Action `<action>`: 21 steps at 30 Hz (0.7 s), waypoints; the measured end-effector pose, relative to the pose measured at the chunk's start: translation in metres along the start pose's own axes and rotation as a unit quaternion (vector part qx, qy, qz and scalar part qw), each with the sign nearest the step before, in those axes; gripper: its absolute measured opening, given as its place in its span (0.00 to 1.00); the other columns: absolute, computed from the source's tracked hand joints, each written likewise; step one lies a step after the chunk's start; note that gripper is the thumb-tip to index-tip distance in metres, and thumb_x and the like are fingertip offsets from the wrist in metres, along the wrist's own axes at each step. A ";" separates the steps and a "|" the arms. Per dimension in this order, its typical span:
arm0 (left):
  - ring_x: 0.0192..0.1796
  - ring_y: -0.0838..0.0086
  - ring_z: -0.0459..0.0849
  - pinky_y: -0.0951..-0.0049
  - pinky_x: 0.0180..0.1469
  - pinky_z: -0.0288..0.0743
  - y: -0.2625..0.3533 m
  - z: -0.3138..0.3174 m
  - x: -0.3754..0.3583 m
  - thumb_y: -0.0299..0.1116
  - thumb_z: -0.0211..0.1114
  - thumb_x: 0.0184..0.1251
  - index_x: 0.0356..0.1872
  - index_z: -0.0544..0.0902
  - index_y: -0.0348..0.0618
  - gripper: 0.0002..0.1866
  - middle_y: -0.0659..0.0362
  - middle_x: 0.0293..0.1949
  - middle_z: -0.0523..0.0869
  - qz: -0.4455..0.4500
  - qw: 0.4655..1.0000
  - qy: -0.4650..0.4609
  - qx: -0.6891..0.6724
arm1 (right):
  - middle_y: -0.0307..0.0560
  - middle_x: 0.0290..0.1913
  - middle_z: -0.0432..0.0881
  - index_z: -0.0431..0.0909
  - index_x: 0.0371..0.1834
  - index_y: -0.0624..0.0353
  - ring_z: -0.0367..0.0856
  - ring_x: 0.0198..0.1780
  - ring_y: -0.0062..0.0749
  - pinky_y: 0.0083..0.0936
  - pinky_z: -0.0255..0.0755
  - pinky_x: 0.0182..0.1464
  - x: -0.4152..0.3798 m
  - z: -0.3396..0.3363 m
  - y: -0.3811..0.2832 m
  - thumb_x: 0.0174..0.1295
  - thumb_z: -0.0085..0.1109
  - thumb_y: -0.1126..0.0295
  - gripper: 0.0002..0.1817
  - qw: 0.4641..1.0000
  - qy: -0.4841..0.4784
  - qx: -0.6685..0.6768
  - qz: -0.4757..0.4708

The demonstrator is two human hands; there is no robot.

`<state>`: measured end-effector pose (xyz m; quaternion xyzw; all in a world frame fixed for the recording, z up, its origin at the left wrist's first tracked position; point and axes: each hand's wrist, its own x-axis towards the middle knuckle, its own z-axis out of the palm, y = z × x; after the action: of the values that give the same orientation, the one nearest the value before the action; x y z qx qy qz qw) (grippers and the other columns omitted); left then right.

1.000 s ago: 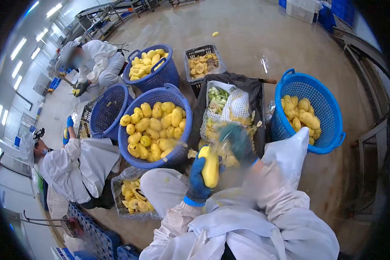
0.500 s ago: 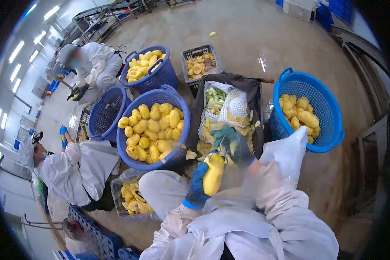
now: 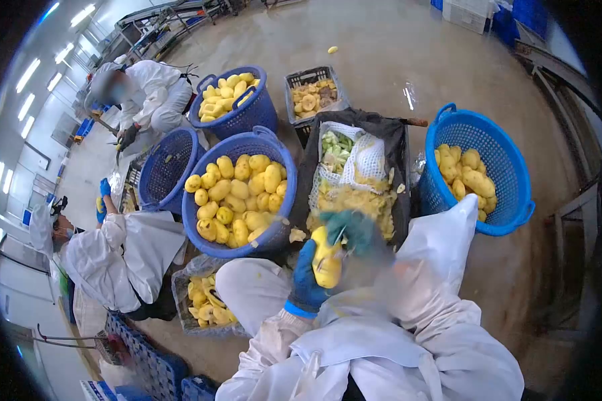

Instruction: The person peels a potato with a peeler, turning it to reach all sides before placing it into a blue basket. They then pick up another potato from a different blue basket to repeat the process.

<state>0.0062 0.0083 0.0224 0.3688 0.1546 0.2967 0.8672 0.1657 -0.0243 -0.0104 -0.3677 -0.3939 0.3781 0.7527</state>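
Observation:
My left hand (image 3: 306, 279), in a blue glove, is wrapped round a peeled yellow potato (image 3: 327, 264) held above my lap. Close against the potato's upper right side is my right hand (image 3: 354, 232), in a dark green glove and blurred by motion. Its fingers are closed on a small metal-edged tool, seemingly a peeler (image 3: 342, 234), mostly hidden by the glove. Just beyond both hands, a crate lined with black cloth (image 3: 400, 220) holds peelings (image 3: 354, 200), green scraps (image 3: 336, 151) and white netting (image 3: 366, 159).
Left of the crate stands a blue-purple basket (image 3: 289, 164) of potatoes, with another full basket (image 3: 251, 123) and a third basket (image 3: 155, 190) behind. A bright blue basket (image 3: 522, 190) of potatoes is at right. Crates of scraps (image 3: 207, 304) lie nearby. Two co-workers (image 3: 120, 264) sit at left.
The potato has risen slightly and now leans the other way in my left hand. My right hand has moved down and a little left along it.

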 end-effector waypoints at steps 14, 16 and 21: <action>0.55 0.63 0.79 0.61 0.54 0.77 0.004 -0.012 0.002 0.48 0.55 0.70 0.59 0.72 0.46 0.23 0.54 0.56 0.78 -0.193 0.961 0.091 -0.176 | 0.48 0.44 0.83 0.78 0.46 0.66 0.82 0.38 0.31 0.29 0.76 0.46 0.019 -0.062 0.015 0.67 0.46 0.66 0.15 0.968 0.106 -0.217 -0.062; 0.53 0.62 0.80 0.62 0.54 0.77 -0.010 -0.018 0.004 0.47 0.55 0.70 0.60 0.71 0.46 0.23 0.54 0.56 0.78 -0.131 0.978 0.120 -0.105 | 0.48 0.43 0.83 0.78 0.46 0.66 0.82 0.38 0.31 0.30 0.76 0.46 0.022 -0.053 0.011 0.66 0.47 0.68 0.14 0.985 0.064 -0.137 -0.086; 0.57 0.60 0.77 0.62 0.60 0.73 -0.021 -0.024 0.000 0.44 0.58 0.69 0.62 0.67 0.42 0.26 0.51 0.56 0.77 0.120 0.949 -0.001 0.292 | 0.46 0.39 0.83 0.78 0.45 0.64 0.81 0.37 0.28 0.26 0.74 0.46 0.020 -0.039 0.017 0.69 0.46 0.64 0.15 0.986 0.081 -0.141 -0.021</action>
<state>0.0030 0.0103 -0.0090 0.6220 0.1886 0.3404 0.6795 0.2026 -0.0099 -0.0347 -0.4911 -0.3891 0.2716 0.7305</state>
